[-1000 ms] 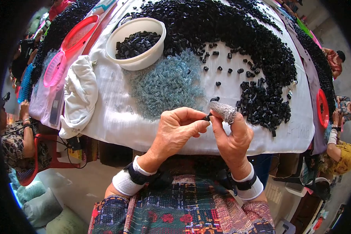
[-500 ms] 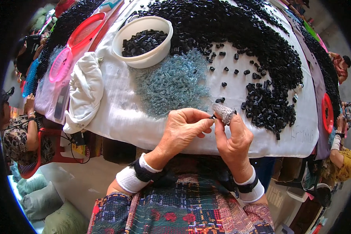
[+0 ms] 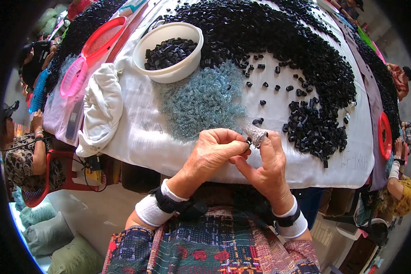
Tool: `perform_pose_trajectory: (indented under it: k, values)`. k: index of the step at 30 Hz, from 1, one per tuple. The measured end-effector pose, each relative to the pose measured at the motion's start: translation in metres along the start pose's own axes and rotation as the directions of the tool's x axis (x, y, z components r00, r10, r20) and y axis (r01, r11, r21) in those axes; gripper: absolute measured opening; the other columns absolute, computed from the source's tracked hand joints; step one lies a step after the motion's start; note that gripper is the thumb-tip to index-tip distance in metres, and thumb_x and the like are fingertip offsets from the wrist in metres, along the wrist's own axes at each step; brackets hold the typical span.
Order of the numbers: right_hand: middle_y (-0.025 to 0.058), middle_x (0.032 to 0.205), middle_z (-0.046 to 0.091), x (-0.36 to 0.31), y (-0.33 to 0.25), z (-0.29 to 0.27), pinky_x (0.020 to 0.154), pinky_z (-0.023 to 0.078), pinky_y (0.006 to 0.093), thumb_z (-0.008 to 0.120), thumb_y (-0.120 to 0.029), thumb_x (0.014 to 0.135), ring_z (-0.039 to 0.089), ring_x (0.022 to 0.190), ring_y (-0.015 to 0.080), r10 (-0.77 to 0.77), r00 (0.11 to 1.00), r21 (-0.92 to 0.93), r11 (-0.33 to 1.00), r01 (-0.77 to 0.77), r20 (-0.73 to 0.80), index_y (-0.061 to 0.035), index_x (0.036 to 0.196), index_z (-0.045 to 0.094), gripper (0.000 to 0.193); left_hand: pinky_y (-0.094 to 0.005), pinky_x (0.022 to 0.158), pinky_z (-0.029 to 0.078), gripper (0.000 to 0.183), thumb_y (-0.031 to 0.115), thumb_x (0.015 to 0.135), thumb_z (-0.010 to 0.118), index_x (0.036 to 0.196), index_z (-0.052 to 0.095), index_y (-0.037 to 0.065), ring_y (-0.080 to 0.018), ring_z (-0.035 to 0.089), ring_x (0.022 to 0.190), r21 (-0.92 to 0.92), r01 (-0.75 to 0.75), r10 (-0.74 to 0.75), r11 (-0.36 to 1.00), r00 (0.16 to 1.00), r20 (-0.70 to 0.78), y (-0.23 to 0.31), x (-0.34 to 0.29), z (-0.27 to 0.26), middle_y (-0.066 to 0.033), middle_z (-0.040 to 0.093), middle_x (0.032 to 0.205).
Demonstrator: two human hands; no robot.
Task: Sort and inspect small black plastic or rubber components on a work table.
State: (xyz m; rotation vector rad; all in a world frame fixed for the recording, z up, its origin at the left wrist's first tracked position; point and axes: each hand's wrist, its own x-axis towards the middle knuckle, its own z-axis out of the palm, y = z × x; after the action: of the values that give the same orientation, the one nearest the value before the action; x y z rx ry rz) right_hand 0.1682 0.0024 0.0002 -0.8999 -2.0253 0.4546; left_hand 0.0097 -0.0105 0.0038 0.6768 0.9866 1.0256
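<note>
My left hand (image 3: 217, 148) is closed in a pinch, thumb and forefinger on a small black plastic piece (image 3: 249, 141). Just right of it, my right hand (image 3: 271, 169) has its thumb stretched away from a finger covered in a silvery-grey wrap (image 3: 255, 134). Nothing shows between that thumb and finger; the other right fingers are partly hidden. Beyond my hands lies a heap of small clear-bluish coil springs (image 3: 201, 105). Loose black plastic pieces (image 3: 315, 130) are piled to the right, and a pair of them (image 3: 258, 121) lies close to the wrapped finger.
A white bowl (image 3: 198, 61) of black pieces stands behind the springs. A larger black heap (image 3: 269, 32) curves across the white-covered table (image 3: 137, 137). At left are a bunched white cloth (image 3: 100, 109), a pink basket (image 3: 73, 77) and a red basket (image 3: 98, 52). Other people sit at both sides.
My right thumb has swung down and left, away from the wrapped finger. My left hand stays in nearly the same place, still pinching the black piece.
</note>
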Motion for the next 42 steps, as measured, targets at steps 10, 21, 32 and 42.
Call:
perform_pose_trajectory:
  k: [10, 21, 32, 42]
  values:
    - [0.0191, 0.086, 0.052, -0.0056, 0.0010, 0.0046, 0.062, 0.045, 0.0406, 0.073, -0.007, 0.065, 0.051, 0.074, 0.0342, -0.020, 0.999, -0.088, 0.996, 0.017, -0.027, 0.0047, 0.090, 0.055, 0.033, -0.0218, 0.068, 0.050, 0.009, 0.006, 0.081, 0.064, 0.083, 0.064, -0.002, -0.0102, 0.061, 0.071, 0.060, 0.009, -0.010, 0.998, 1.000, 0.020, -0.0015, 0.0022, -0.0008, -0.0060, 0.066, 0.078]
    - [0.0160, 0.075, 0.050, -0.0030, 0.0052, 0.0052, 0.056, 0.042, 0.0396, 0.073, -0.001, 0.061, 0.048, 0.065, 0.0323, -0.039, 0.998, -0.131, 0.991, 0.033, -0.044, 0.0037, 0.081, 0.055, 0.028, -0.0183, 0.056, 0.045, 0.012, 0.011, 0.077, 0.068, 0.082, 0.067, 0.000, -0.0051, 0.057, 0.062, 0.094, 0.021, -0.018, 0.995, 1.000, -0.025, -0.0034, 0.0058, 0.0015, -0.0017, 0.065, 0.072]
    - [0.0154, 0.076, 0.052, -0.0032, 0.0073, 0.0099, 0.057, 0.043, 0.0386, 0.074, 0.000, 0.059, 0.049, 0.067, 0.0317, -0.061, 0.998, -0.098, 0.993, 0.059, -0.026, 0.0028, 0.078, 0.056, 0.027, -0.0210, 0.065, 0.049, 0.010, 0.008, 0.081, 0.066, 0.084, 0.066, -0.002, -0.0086, 0.061, 0.069, 0.138, 0.000, -0.003, 0.990, 1.000, 0.024, -0.0001, 0.0034, -0.0055, -0.0043, 0.065, 0.076]
    - [0.0160, 0.079, 0.053, -0.0030, -0.0001, 0.0010, 0.060, 0.045, 0.0399, 0.075, -0.006, 0.061, 0.053, 0.072, 0.0330, -0.030, 1.000, -0.102, 0.994, 0.030, 0.000, 0.0023, 0.077, 0.054, 0.028, -0.0202, 0.060, 0.048, 0.016, 0.014, 0.081, 0.067, 0.086, 0.066, -0.002, -0.0076, 0.060, 0.065, 0.118, -0.012, 0.008, 0.993, 0.999, 0.037, 0.0010, -0.0005, -0.0025, -0.0039, 0.066, 0.075]
